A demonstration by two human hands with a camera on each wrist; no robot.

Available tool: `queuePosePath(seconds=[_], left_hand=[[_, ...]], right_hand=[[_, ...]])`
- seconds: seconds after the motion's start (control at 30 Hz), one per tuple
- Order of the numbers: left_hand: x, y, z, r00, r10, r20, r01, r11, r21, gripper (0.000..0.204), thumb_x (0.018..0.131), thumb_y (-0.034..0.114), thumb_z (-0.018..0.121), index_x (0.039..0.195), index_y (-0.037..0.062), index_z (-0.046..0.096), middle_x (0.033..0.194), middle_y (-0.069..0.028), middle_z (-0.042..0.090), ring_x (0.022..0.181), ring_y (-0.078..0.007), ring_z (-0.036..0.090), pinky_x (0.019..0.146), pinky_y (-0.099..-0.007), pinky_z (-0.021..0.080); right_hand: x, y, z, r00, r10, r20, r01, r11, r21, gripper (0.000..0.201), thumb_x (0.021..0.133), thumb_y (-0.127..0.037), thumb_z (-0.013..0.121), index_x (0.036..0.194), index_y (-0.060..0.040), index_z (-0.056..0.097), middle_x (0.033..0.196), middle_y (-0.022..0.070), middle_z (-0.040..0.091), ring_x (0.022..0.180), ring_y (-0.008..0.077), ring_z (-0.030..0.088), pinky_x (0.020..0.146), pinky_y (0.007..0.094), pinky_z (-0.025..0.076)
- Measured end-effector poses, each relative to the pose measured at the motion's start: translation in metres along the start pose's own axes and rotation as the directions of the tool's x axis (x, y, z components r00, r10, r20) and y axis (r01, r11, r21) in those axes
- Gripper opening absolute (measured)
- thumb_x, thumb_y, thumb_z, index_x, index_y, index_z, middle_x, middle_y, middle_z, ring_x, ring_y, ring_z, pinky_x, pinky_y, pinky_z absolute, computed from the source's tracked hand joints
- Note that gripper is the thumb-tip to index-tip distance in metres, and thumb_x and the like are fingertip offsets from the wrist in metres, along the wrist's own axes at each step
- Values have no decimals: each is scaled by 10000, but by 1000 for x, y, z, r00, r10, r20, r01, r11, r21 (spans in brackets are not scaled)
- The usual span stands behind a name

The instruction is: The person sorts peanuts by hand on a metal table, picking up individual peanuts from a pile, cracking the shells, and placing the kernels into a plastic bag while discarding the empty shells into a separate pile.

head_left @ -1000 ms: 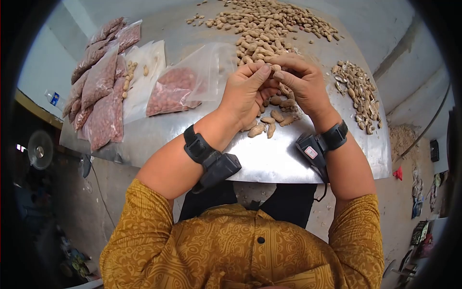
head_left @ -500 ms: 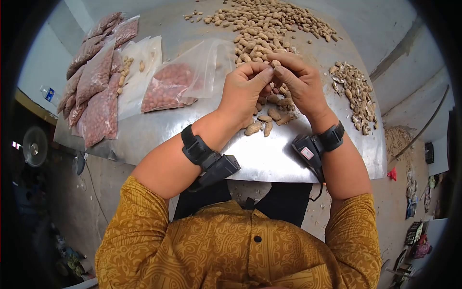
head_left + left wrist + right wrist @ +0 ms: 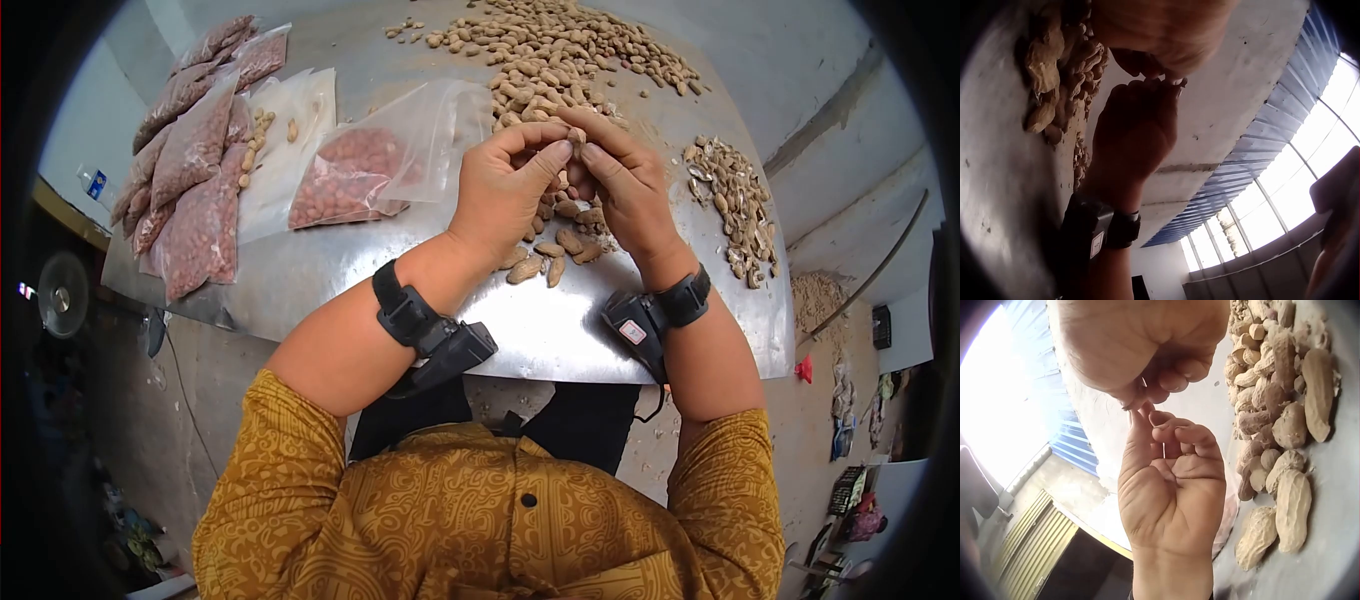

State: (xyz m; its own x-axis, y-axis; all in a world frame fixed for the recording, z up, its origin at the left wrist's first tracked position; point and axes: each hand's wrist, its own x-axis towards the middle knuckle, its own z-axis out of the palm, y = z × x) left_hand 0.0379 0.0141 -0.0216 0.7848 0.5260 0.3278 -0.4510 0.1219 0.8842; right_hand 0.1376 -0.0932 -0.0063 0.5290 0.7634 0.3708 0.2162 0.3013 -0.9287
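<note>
Both hands meet over the front of the peanut heap. A small peanut (image 3: 577, 136) shows at their fingertips in the head view. My left hand (image 3: 497, 190) pinches it from the left with thumb and bent forefinger; my right hand (image 3: 636, 190) grips it from the right, thumb against forefinger. From the right wrist, the left hand (image 3: 1172, 487) shows its palm side with fingers curled in, and the right hand (image 3: 1141, 344) above hides most of the peanut. Several unshelled peanuts (image 3: 553, 270) lie on the metal table (image 3: 450, 330) just below the hands.
The big heap of unshelled peanuts (image 3: 560, 55) spreads toward the back. Broken shells (image 3: 735, 205) are piled at the right. An open clear bag of red kernels (image 3: 345, 180) lies left of the hands, beside several filled bags (image 3: 195, 150) and a few loose pale peanuts (image 3: 255, 140).
The peanut turns slightly between the fingertips, and the thumbs have drawn a little further apart. The head view has shifted slightly; both hands stay in the same spot over the table.
</note>
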Motion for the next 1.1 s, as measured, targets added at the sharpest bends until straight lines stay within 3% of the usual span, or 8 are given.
queuePosePath(seconds=[0.47, 0.53, 0.67, 0.77, 1.1], left_hand=[[2, -1, -7, 999, 2, 54, 1, 998, -62, 257, 853, 80, 592, 1052, -81, 569, 855, -78, 624, 727, -110, 601, 638, -218, 510], [2, 1, -7, 999, -8, 44, 11, 997, -72, 250, 850, 89, 596, 1039, -73, 578, 848, -75, 624, 717, -102, 594, 623, -209, 500], [4, 2, -10, 998, 6, 58, -6, 1000, 5, 232, 838, 110, 616, 999, -56, 603, 798, -55, 622, 661, -78, 572, 569, -189, 468], [4, 16, -14, 988, -117, 99, 108, 990, 90, 218, 830, 116, 626, 973, -48, 621, 752, -37, 616, 603, -67, 552, 528, -182, 440], [6, 15, -17, 985, -120, 127, 114, 992, 54, 204, 828, 99, 634, 962, -55, 631, 732, -32, 607, 553, -58, 531, 479, -174, 420]], right_hand=[[-2, 0, 3, 999, 1, -32, -3, 998, -57, 266, 875, -144, 579, 1120, -47, 619, 719, -24, 574, 567, 29, 457, 486, 168, 361], [-1, 2, 4, 999, -38, -38, 34, 995, -93, 271, 874, -147, 586, 1123, -44, 620, 728, -22, 580, 562, 31, 458, 484, 169, 363], [-2, 2, 3, 1000, 17, 2, -17, 1000, -19, 282, 873, -145, 591, 1134, -40, 612, 721, -14, 578, 564, 36, 463, 486, 169, 368], [-3, 0, 4, 999, 41, 2, -41, 999, 12, 282, 872, -140, 591, 1133, -33, 611, 701, -12, 565, 560, 37, 458, 481, 171, 364], [-3, -2, 3, 998, 59, 8, -59, 997, 55, 276, 868, -128, 596, 1123, -24, 615, 666, -14, 550, 560, 35, 458, 469, 170, 362]])
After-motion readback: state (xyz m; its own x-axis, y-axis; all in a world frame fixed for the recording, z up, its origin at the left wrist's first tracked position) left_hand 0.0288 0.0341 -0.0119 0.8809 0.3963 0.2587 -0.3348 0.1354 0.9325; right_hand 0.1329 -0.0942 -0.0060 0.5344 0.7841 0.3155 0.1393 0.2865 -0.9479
